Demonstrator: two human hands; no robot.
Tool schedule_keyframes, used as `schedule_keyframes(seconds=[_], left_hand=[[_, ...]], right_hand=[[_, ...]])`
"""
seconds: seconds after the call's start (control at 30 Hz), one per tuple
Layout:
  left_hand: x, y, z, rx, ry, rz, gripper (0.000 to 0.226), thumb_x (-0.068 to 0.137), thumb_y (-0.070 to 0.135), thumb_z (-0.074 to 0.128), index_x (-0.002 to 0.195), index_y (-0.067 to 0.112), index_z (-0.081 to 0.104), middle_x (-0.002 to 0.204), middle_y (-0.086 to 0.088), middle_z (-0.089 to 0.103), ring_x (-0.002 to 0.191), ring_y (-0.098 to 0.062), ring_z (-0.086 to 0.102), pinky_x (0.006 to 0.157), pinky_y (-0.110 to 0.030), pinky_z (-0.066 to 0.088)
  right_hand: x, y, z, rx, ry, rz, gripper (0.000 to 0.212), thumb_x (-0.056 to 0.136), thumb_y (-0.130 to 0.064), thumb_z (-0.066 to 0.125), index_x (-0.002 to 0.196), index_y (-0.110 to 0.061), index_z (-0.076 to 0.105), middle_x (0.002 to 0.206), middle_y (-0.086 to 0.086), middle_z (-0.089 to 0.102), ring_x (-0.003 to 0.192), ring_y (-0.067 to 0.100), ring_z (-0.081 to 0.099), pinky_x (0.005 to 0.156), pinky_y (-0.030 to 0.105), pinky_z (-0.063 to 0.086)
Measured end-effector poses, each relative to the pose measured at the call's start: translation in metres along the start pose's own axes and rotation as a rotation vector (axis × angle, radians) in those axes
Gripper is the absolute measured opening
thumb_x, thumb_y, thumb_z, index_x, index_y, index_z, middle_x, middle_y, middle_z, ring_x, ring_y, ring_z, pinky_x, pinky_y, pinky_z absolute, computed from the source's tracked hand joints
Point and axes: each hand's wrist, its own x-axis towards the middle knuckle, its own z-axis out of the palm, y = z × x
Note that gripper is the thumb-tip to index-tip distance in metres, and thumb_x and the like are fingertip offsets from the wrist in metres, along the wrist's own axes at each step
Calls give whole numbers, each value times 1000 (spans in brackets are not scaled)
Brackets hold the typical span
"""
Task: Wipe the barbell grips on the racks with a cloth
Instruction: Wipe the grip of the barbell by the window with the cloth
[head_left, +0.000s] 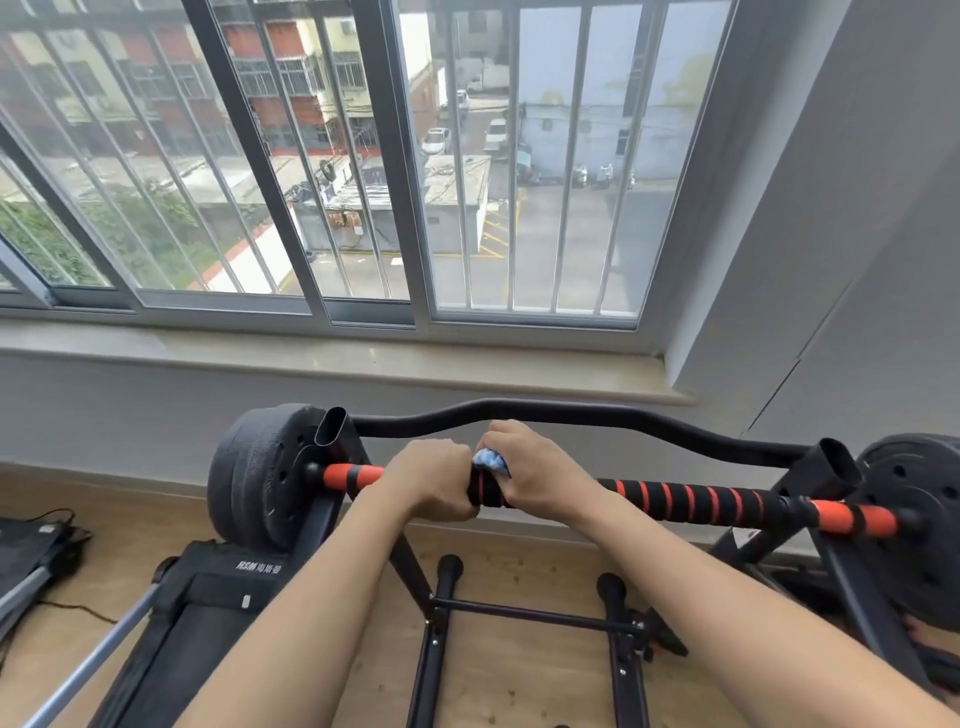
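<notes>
A barbell with a black and red striped foam grip (675, 501) lies across a black rack (340, 434), with black weight plates (260, 478) on both ends. My left hand (434, 480) grips the bar left of its middle. Right beside it, my right hand (537, 475) wraps round the bar and holds a blue and white cloth (489, 461) against the grip. Only a small bunch of the cloth shows between the two hands.
A curved black bar (571, 413) of the rack runs behind the barbell. The rack's legs and crossbar (535, 616) stand on the wooden floor below. A black treadmill (208, 597) lies at the lower left. A windowsill and barred window fill the wall ahead.
</notes>
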Motion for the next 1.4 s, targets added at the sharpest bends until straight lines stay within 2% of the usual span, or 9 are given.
schedule_keyframes(seconds=[0.13, 0.27, 0.43, 0.53, 0.73, 1.03, 1.17, 1.27, 1.4], left_hand=[[11, -5, -13, -289, -286, -7, 17, 76, 27, 77, 84, 17, 65, 78, -3, 72, 66, -22, 71, 62, -37, 61], [7, -11, -16, -439, -313, 49, 11, 73, 22, 75, 73, 15, 65, 67, -6, 71, 57, -20, 67, 58, -32, 57], [-14, -4, 34, 139, 469, 67, 21, 70, 41, 73, 73, 27, 58, 64, 5, 65, 57, -22, 63, 52, -31, 41], [-14, 1, 51, 152, 576, 20, 17, 70, 31, 75, 71, 23, 60, 60, 1, 64, 52, -27, 63, 51, -33, 47], [-6, 1, 10, 55, 88, -43, 19, 84, 45, 62, 86, 26, 63, 79, 5, 67, 70, -18, 65, 68, -33, 56], [8, -8, -19, -393, -366, -9, 15, 76, 29, 79, 79, 22, 66, 73, -2, 72, 59, -14, 66, 59, -28, 55], [-5, -7, 11, -10, 168, 1, 22, 77, 49, 70, 82, 30, 59, 75, 5, 69, 63, -17, 64, 57, -30, 47], [-13, 4, 46, 153, 601, 36, 20, 73, 27, 79, 76, 23, 60, 64, 1, 65, 55, -25, 62, 52, -34, 46], [-10, 5, 45, 155, 551, 7, 8, 77, 28, 71, 77, 23, 64, 66, 1, 68, 56, -26, 66, 54, -33, 48]], right_hand=[[-1, 1, -2, 18, -37, 12, 11, 94, -19, 62, 105, -20, 64, 104, -9, 53, 98, 12, 52, 83, 28, 49], [0, 1, -5, 39, -59, 18, 8, 95, -17, 60, 102, -21, 63, 104, -9, 54, 93, 13, 54, 81, 27, 48], [4, 3, -5, 35, -66, 43, 5, 96, -19, 58, 93, -23, 60, 99, -7, 57, 89, 14, 55, 81, 32, 50], [6, -1, -3, 22, -62, 65, 8, 96, -21, 58, 94, -16, 64, 96, -3, 57, 85, 15, 56, 79, 35, 52], [0, -3, 1, 4, -36, 38, 7, 96, -19, 59, 99, -17, 65, 99, -5, 54, 89, 13, 53, 80, 31, 52], [-6, -1, -5, 22, -45, -11, 11, 98, -20, 59, 108, -23, 63, 105, -11, 52, 100, 10, 50, 86, 26, 49], [0, 2, -5, 27, -44, 22, 10, 98, -22, 57, 106, -20, 64, 104, -9, 55, 98, 11, 51, 87, 30, 50], [2, 3, -4, 41, -43, 36, 10, 99, -23, 56, 104, -19, 64, 103, -8, 56, 97, 10, 51, 87, 29, 49], [-2, 4, -2, 55, -34, 19, 4, 99, -25, 58, 101, -24, 61, 101, -12, 53, 94, 8, 51, 83, 26, 50]])
